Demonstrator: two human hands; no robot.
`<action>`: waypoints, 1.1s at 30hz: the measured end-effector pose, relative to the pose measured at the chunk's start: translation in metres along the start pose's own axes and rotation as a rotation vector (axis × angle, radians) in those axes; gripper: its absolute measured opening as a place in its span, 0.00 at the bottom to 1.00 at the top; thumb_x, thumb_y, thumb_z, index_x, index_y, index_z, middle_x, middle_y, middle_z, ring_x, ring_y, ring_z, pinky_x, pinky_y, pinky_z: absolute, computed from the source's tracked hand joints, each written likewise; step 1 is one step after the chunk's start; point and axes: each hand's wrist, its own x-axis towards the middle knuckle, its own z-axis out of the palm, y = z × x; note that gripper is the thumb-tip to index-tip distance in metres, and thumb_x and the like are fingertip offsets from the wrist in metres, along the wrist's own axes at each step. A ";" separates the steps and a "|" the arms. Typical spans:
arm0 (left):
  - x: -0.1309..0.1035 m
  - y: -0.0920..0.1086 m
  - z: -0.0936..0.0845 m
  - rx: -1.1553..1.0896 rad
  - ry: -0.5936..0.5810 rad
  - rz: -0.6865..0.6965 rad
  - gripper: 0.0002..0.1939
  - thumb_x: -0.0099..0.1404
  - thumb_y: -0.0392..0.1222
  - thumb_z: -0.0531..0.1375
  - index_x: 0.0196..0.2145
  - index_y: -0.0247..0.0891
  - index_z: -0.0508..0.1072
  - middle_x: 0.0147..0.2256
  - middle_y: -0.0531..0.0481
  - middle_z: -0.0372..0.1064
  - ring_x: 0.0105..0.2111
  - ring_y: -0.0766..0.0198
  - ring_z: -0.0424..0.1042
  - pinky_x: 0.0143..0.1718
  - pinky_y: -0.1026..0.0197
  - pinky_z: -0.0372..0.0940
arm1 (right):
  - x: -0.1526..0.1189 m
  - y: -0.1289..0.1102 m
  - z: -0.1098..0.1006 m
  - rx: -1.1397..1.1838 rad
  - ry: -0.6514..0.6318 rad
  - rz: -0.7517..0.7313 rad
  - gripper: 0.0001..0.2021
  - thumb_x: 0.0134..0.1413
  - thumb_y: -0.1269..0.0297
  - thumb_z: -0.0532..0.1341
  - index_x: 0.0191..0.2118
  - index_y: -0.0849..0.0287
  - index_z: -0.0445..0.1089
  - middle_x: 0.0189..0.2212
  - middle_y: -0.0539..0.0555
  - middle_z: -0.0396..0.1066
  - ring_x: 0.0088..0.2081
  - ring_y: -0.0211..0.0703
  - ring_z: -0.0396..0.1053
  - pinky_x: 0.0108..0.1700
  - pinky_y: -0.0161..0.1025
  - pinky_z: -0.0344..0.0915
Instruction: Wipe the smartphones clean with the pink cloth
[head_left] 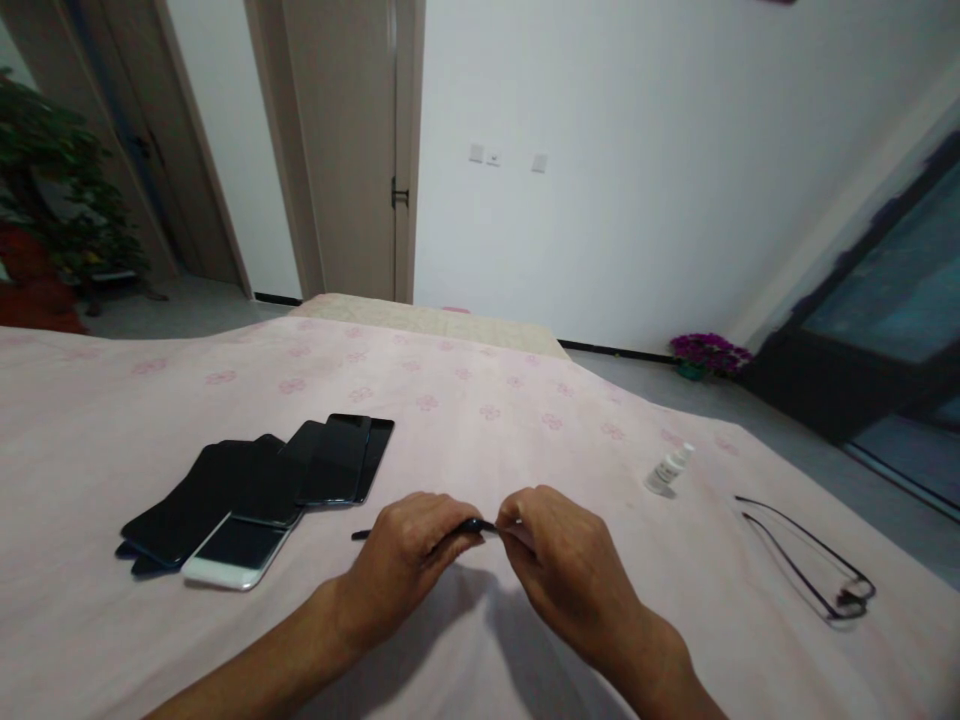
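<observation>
My left hand [416, 550] is closed round a slim black object [361, 535], whose one end sticks out on the left and whose other end points right between the hands. At that right end, the fingers of my right hand [562, 560] are pinched together; what they hold is too small to tell. Both hands are just above the pink bedspread [450, 450]. Left of them lies a fanned pile of black phones or screens [247, 480], with a white-framed phone [232, 555] at its front edge.
A small white bottle [669, 470] stands right of the hands. Folded-out eyeglasses [847, 597] lie farther right. Beyond the bedspread are a door [341, 140], a white wall [600, 200], purple flowers [709, 352] and a green plant [52, 150] at the left.
</observation>
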 end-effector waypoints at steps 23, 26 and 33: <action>-0.001 -0.002 0.001 0.002 0.038 0.003 0.06 0.69 0.40 0.59 0.43 0.41 0.73 0.33 0.53 0.75 0.33 0.63 0.73 0.36 0.62 0.64 | 0.000 -0.004 0.002 -0.012 0.055 -0.009 0.07 0.58 0.77 0.55 0.36 0.58 0.64 0.29 0.50 0.68 0.30 0.39 0.65 0.32 0.36 0.57; -0.001 -0.002 0.001 0.004 0.044 0.010 0.06 0.69 0.41 0.59 0.43 0.40 0.73 0.33 0.52 0.75 0.33 0.64 0.73 0.36 0.62 0.64 | 0.000 -0.003 0.002 -0.010 0.055 -0.011 0.06 0.59 0.76 0.55 0.37 0.57 0.64 0.29 0.50 0.68 0.30 0.39 0.65 0.33 0.36 0.58; 0.000 -0.001 0.001 0.016 0.060 0.022 0.06 0.69 0.41 0.58 0.43 0.40 0.73 0.33 0.51 0.75 0.33 0.63 0.74 0.36 0.62 0.65 | 0.000 -0.002 0.002 -0.022 0.036 -0.009 0.07 0.59 0.77 0.55 0.36 0.57 0.64 0.28 0.50 0.68 0.30 0.39 0.64 0.32 0.36 0.57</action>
